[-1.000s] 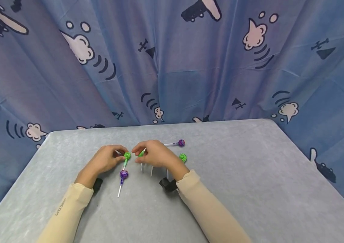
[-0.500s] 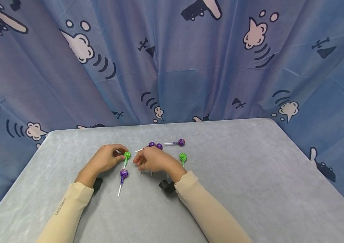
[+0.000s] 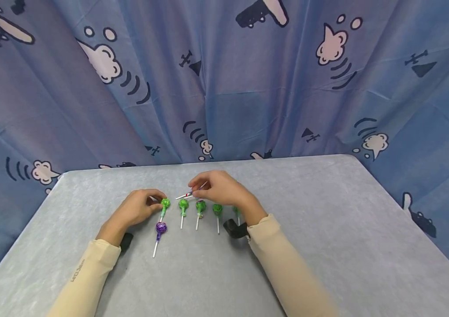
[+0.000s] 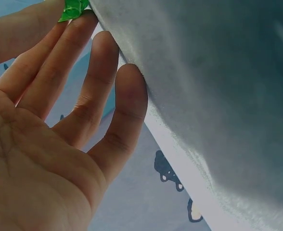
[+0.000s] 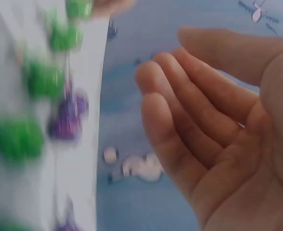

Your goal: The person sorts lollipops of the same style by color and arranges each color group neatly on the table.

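In the head view, my left hand (image 3: pixel 139 208) pinches the green-wrapped head of a lollipop (image 3: pixel 165 203) between thumb and fingertips. The same green wrapper (image 4: pixel 74 8) shows at the top of the left wrist view. Directly below it lies a purple lollipop (image 3: pixel 161 227), its stick toward me. My right hand (image 3: pixel 222 189) hovers over the purple lollipops at the back, hiding most of them; two white sticks (image 3: pixel 182 196) poke out to its left. In the right wrist view, its loosely curled fingers (image 5: pixel 156 120) have nothing between them.
Along the middle runs a row of green lollipops, among them one on the left (image 3: pixel 183 205), a second (image 3: pixel 200 206) and a third (image 3: pixel 217 210). A fourth is partly behind the right wrist. The grey table (image 3: pixel 327 229) ends at a patterned blue curtain (image 3: pixel 232 114).
My right hand has risen from the green row and moved right and back, uncovering the green heads and covering the purple lollipops. The left hand stays in place.
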`<state>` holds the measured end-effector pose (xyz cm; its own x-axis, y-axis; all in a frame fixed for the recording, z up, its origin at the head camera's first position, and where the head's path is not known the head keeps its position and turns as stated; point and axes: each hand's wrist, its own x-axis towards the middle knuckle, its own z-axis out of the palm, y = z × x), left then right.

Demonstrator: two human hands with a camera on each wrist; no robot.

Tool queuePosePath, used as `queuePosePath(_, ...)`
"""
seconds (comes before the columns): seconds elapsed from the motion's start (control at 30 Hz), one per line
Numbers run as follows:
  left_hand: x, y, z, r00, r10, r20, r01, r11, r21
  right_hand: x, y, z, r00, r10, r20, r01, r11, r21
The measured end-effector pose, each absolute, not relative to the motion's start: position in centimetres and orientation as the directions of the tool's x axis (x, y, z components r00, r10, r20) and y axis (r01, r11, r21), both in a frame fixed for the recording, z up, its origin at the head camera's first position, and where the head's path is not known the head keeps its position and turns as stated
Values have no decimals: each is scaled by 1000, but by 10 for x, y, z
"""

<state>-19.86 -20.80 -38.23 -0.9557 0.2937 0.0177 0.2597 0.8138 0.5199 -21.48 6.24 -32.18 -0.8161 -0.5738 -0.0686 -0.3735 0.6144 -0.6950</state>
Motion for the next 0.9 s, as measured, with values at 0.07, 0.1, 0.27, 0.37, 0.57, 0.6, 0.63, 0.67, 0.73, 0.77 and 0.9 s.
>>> queuePosePath(0.07,-199,-209,-382,-955,295,19,262,814,519,-223,76,-320,-843,-533,-69,-356,650,-671)
queuePosePath(0.1,-198,-209,-382,-956,294,20,261,814,518,-227,83,-320,-855,-514,-73,-346,668,-660)
queuePosePath(0.27,-198,-210,-382,-957,291,20,259,817,516,-245,117,-328,-903,-421,-84,-283,731,-621)
queuePosePath(0.37,-199,-210,-381,-957,291,20,259,816,516,-252,132,-339,-922,-374,-96,-246,760,-601)
queuePosePath(0.57,-198,-209,-379,-960,279,19,249,821,513,-258,144,-355,-930,-352,-105,-225,773,-592)
queuePosePath(0.6,-198,-208,-379,-960,280,19,250,821,513,-258,144,-356,-933,-343,-108,-215,772,-598)
queuePosePath(0.63,-198,-208,-379,-959,282,20,252,821,512,-258,144,-357,-936,-333,-112,-203,773,-601)
queuePosePath(0.67,-198,-208,-379,-958,286,23,257,820,512,-258,144,-357,-939,-323,-114,-194,777,-599)
queuePosePath(0.73,-198,-208,-380,-957,290,27,263,818,511,-258,144,-358,-944,-306,-124,-177,786,-592)
queuePosePath(0.77,-198,-208,-380,-956,292,31,266,818,511,-259,144,-359,-944,-303,-128,-174,791,-587)
queuePosePath(0.9,-198,-207,-382,-956,293,35,269,818,508,-259,145,-364,-946,-294,-136,-172,810,-561)
